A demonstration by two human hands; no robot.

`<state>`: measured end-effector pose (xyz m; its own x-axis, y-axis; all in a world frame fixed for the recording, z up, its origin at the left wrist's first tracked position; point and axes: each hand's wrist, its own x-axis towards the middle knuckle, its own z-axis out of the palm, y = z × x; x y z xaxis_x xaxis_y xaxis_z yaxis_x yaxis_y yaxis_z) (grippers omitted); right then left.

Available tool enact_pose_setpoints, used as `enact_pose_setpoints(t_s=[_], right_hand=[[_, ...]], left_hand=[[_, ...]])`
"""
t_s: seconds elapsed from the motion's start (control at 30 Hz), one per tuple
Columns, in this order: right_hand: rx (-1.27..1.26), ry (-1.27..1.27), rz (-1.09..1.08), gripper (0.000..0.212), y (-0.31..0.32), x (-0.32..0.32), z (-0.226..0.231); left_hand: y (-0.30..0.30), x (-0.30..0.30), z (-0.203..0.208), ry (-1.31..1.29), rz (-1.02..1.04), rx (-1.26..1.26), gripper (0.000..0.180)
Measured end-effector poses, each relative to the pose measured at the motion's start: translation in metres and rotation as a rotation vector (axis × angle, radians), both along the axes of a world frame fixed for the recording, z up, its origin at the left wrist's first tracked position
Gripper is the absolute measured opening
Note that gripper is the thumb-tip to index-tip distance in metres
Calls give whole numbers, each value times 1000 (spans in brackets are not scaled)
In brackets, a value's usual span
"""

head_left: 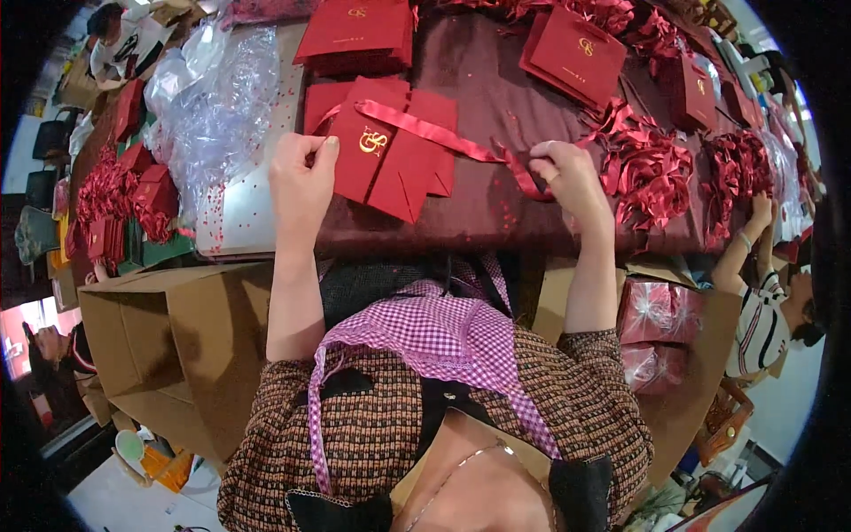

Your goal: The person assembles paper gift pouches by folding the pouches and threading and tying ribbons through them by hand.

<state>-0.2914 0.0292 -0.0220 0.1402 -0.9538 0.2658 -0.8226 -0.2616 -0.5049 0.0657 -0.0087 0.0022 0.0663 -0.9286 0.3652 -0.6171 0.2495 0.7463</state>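
Note:
A red paper gift bag [403,177] with gold lettering lies flat and slanted on the dark red tablecloth. A shiny red ribbon [425,130] runs across its top and off to the right. My left hand [300,177] is closed in a pinch at the bag's left edge, where a short strip of ribbon leads to the fingertips. To the right of the bag, my right hand [572,182] has curled fingers around the ribbon's other stretch, whose loose part bends down beside them. The fingers partly hide the ribbon in both hands.
Stacked red bags [355,35] stand at the back, and more bags [576,58] lie back right. Heaped red ribbons [651,173] sit at right. Crumpled clear plastic [217,106] lies left. Below the table edge are an open cardboard box [177,346] and a box of wrapped red packs [660,328]. Other people work at both sides.

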Motion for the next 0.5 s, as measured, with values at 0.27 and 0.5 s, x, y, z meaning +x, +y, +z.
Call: enact_pose_setpoints(t_s=[0.27,0.5], right_hand=[[-221,-121,-35,12,-5,20,10],[-184,78,22,9,-16,61,-15]], left_hand=[[-4,0,0,92,-7,99,15],[-6,1,0,241,-159,210,13]])
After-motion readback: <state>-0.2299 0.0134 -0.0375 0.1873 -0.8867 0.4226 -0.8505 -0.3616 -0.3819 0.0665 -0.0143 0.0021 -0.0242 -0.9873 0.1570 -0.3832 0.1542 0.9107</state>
